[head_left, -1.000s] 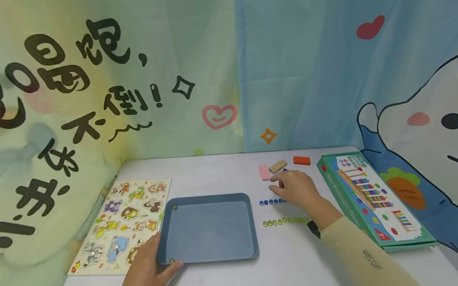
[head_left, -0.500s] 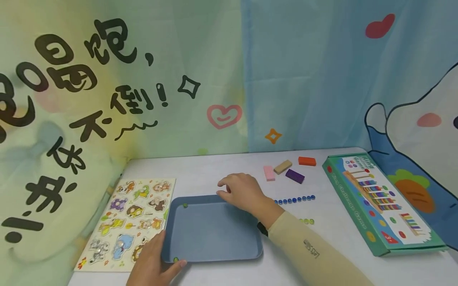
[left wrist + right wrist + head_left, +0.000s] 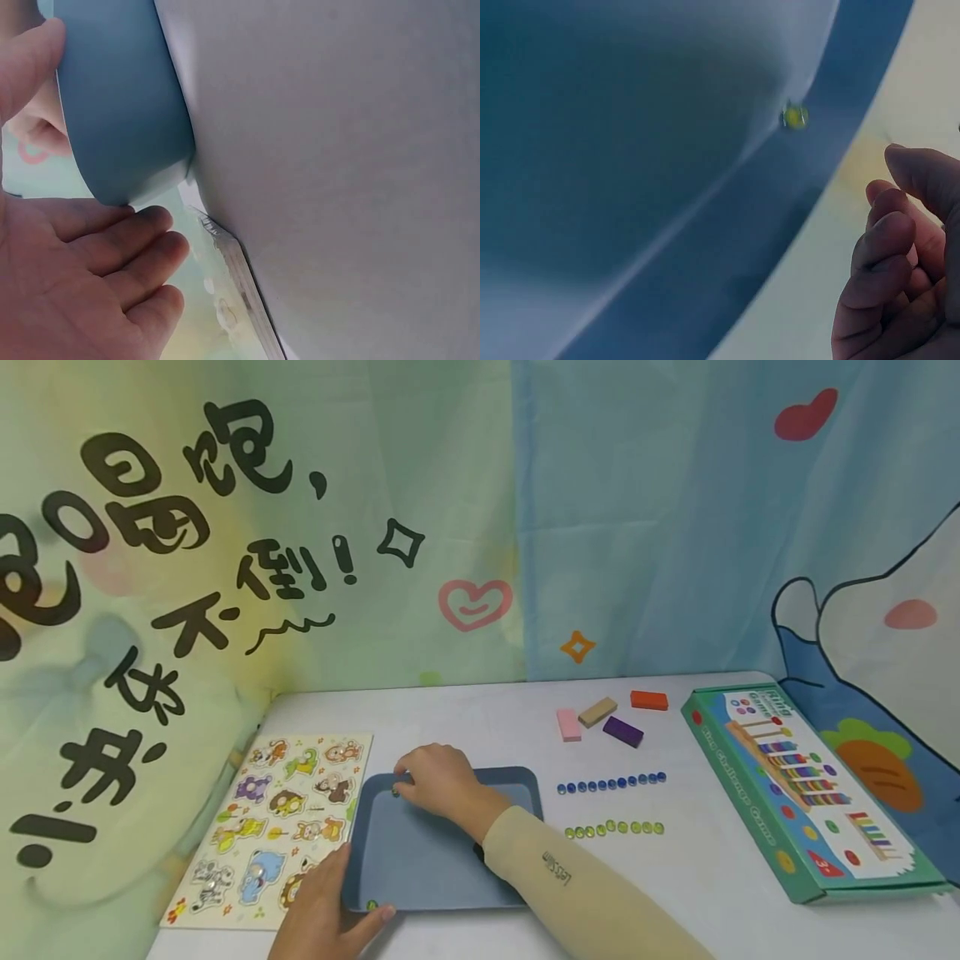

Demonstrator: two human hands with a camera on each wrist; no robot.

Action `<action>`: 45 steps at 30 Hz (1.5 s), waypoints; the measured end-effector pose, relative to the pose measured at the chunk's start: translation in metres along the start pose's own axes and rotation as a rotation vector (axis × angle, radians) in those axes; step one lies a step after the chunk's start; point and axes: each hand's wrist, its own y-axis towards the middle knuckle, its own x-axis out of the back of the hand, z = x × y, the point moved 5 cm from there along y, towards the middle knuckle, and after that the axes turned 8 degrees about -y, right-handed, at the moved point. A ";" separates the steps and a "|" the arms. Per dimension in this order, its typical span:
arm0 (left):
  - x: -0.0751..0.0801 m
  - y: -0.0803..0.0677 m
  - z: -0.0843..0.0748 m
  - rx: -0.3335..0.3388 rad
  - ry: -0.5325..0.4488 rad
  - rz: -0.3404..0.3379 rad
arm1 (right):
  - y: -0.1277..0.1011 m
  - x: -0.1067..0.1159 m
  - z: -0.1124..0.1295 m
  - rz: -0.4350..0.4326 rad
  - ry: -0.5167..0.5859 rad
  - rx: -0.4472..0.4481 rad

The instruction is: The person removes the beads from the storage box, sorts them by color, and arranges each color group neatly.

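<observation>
My left hand (image 3: 318,906) rests at the near left corner of a blue-grey tray (image 3: 420,906), thumb at the front rim and fingers along the side. In the left wrist view those fingers are nearly straight against the tray (image 3: 124,90). My right hand (image 3: 442,781) reaches over the tray's far left corner. There lies a small shiny green bead (image 3: 395,792). The right wrist view shows this bead (image 3: 795,116) apart from the loosely bent fingers, which hold nothing. Another green bead (image 3: 371,905) lies in the near left corner, by my left thumb.
Right of the tray run a row of blue beads (image 3: 612,783) and a row of green beads (image 3: 611,828). Behind them lie pink (image 3: 568,725), natural wood (image 3: 597,712), purple (image 3: 623,732) and orange (image 3: 648,700) blocks. An animal puzzle board (image 3: 277,810) lies left, a green game box (image 3: 810,793) right.
My right hand has moved left from above the blue bead row, across to the tray's far left corner. The left hand stays at the tray. The head view has shifted slightly.
</observation>
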 end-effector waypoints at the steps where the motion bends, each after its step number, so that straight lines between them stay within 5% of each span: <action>1: 0.000 0.000 0.000 -0.003 -0.007 0.002 | 0.001 -0.002 0.002 0.008 -0.012 -0.003; 15: -0.006 0.002 -0.003 -0.001 -0.017 0.020 | 0.008 -0.028 0.006 0.021 -0.062 0.015; 23: -0.005 0.001 -0.009 -0.032 -0.026 0.005 | 0.005 -0.030 0.005 -0.037 -0.108 0.032; 32: -0.007 0.003 -0.009 -0.039 -0.029 0.000 | 0.004 -0.032 0.002 -0.001 -0.115 0.021; 45: -0.002 0.003 0.000 0.013 0.023 0.034 | -0.020 0.024 -0.014 -0.068 0.007 0.016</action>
